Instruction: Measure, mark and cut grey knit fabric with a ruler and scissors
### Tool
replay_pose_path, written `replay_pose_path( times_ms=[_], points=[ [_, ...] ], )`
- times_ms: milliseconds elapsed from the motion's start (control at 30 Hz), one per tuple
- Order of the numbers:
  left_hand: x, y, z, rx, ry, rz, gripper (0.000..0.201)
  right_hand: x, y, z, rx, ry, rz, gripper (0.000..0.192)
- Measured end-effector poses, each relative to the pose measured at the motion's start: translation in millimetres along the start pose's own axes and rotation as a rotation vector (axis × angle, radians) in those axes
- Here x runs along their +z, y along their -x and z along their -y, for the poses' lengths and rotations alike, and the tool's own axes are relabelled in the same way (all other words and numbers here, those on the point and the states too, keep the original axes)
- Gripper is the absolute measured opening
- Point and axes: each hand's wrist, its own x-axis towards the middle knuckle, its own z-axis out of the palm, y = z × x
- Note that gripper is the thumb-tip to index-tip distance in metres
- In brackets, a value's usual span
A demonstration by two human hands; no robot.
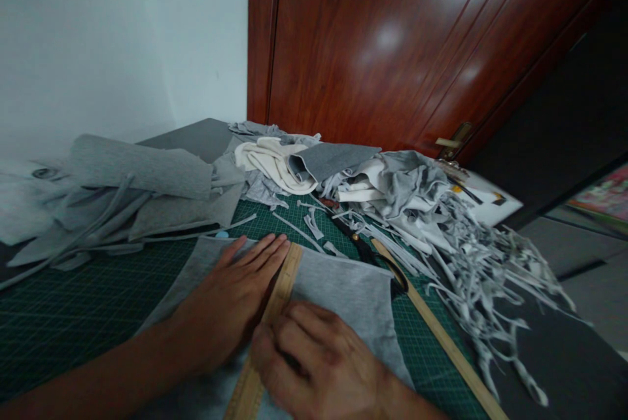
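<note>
Left of my wooden ruler (267, 328), the green cutting mat (88, 309) lies open; right, scissors (366, 253), a long stick (441, 335) and fabric scraps (481, 263) block passage.

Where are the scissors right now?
The dark-handled scissors lie on the green cutting mat, just right of the grey fabric piece, beside the grey scrap strips.

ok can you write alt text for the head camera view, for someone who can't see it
A person's left hand presses flat beside a wooden ruler laid on grey fabric over a green cutting mat, while the right hand, fingers curled, rests at the ruler's edge. Behind lie piles of grey and cream cloth scraps, scissors and a reddish wooden door.
</note>
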Motion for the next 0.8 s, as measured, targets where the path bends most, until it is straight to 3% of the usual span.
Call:
replay_pose_path(
  times_ms=[100, 267, 533, 667, 800],
  points=[
    [0.7, -2, -1, -0.013, 0.011, -0.041, 0.086, -4, -1, -2, 0.003, -0.037, 0.031, 0.022],
    [-1.5, -3, 0, -0.001, 0.009, 0.016, 0.074, 0, 0, -4, 0.028, -0.071, 0.054, 0.021],
    [-5.6, -3, -3, -0.013, 0.000, 0.035, 0.067, 5, 4, 0, 0.296, -0.050, 0.090, 0.015],
    [-7.1, -5, -4, -0.020, -0.009, 0.049, 0.067, -2, 2, 1, 0.382, -0.090, 0.173, 0.039],
    [-5.4, -4, -4, -0.004, -0.027, 0.033, 0.068, -3, 0, -2, 0.390, -0.145, 0.194, 0.046]
  ],
)
